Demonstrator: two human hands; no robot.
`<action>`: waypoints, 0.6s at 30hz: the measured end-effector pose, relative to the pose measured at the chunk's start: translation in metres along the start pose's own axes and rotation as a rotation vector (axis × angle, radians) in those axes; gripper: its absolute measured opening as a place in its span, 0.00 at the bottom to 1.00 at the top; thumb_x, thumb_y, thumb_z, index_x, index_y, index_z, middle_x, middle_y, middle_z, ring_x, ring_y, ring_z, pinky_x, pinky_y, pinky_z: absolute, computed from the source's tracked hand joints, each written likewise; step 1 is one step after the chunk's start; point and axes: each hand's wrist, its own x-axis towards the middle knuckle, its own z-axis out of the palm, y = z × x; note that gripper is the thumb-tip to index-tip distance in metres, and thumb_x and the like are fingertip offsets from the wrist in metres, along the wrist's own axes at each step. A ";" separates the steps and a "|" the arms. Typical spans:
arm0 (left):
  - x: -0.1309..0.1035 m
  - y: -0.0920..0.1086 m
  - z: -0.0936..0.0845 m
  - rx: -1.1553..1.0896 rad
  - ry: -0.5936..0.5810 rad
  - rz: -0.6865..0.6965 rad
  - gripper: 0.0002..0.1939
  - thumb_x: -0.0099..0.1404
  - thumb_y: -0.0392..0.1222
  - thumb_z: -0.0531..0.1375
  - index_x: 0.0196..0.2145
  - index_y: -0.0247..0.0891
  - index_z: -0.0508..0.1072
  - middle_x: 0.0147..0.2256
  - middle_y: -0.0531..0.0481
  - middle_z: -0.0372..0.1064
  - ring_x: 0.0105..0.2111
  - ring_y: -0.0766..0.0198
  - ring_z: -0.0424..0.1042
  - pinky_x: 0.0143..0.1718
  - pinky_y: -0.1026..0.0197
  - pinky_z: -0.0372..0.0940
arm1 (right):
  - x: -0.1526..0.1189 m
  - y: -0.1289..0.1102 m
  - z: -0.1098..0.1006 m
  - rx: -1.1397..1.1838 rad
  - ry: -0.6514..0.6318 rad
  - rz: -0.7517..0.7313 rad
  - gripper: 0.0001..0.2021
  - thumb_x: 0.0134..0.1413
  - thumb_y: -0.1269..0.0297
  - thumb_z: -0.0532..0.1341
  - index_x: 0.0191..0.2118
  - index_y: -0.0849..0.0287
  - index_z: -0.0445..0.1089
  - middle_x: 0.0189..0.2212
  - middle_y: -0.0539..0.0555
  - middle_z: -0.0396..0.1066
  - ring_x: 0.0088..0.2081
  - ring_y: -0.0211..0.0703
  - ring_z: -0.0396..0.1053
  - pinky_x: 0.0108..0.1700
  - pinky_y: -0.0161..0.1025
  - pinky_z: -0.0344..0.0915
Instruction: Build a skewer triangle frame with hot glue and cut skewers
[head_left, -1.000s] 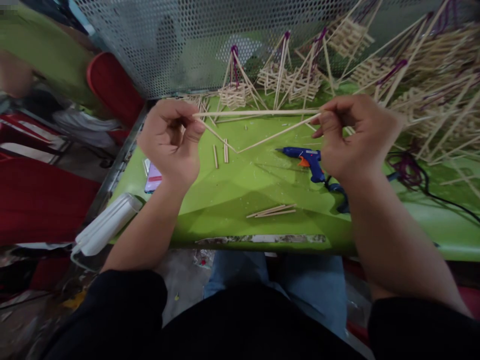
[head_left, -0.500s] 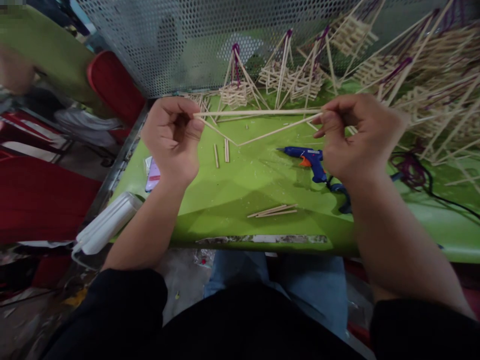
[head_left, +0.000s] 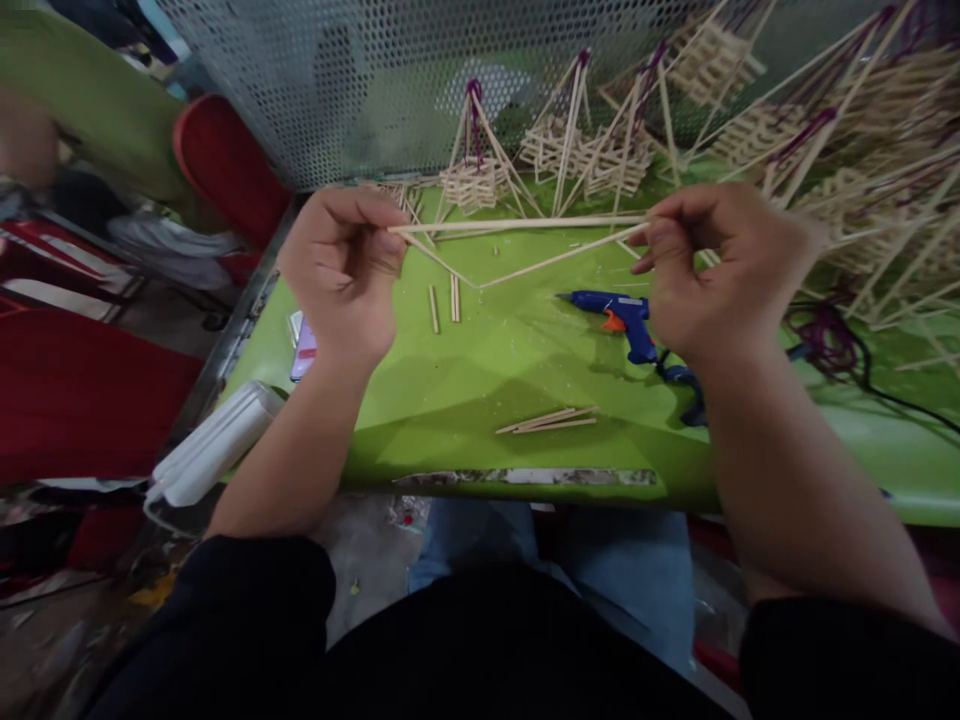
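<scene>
Above the green table, a thin wooden stick frame (head_left: pixel 517 225) is stretched between my two hands: a long straight side with two more sticks meeting in a shallow V below it. My left hand (head_left: pixel 346 270) pinches its left corner between thumb and finger. At the right corner, my right hand (head_left: pixel 724 270) pinches the sticks the same way. A blue glue gun (head_left: pixel 619 315) with an orange trigger lies on the table just left of my right hand. Short sticks (head_left: pixel 454 298) lie below the frame, and a small bunch of sticks (head_left: pixel 547 420) rests near the front edge.
Several stick structures with purple cord (head_left: pixel 476 180) stand along the back and right of the green table (head_left: pixel 450 400). A perforated metal panel (head_left: pixel 360 100) rises behind. At left are a phone (head_left: pixel 304 350), a white object (head_left: pixel 217 440) and red chairs (head_left: pixel 232 180). A black cable (head_left: pixel 900 400) runs right.
Both hands keep their pinch on the stick frame, almost still. The view has shifted very slightly.
</scene>
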 end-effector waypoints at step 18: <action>-0.002 0.003 0.001 0.028 0.030 -0.054 0.29 0.63 0.72 0.79 0.40 0.46 0.79 0.36 0.47 0.79 0.40 0.54 0.82 0.35 0.51 0.73 | 0.000 0.002 0.000 -0.056 0.020 0.009 0.05 0.72 0.63 0.68 0.45 0.51 0.83 0.34 0.48 0.85 0.31 0.45 0.84 0.34 0.42 0.73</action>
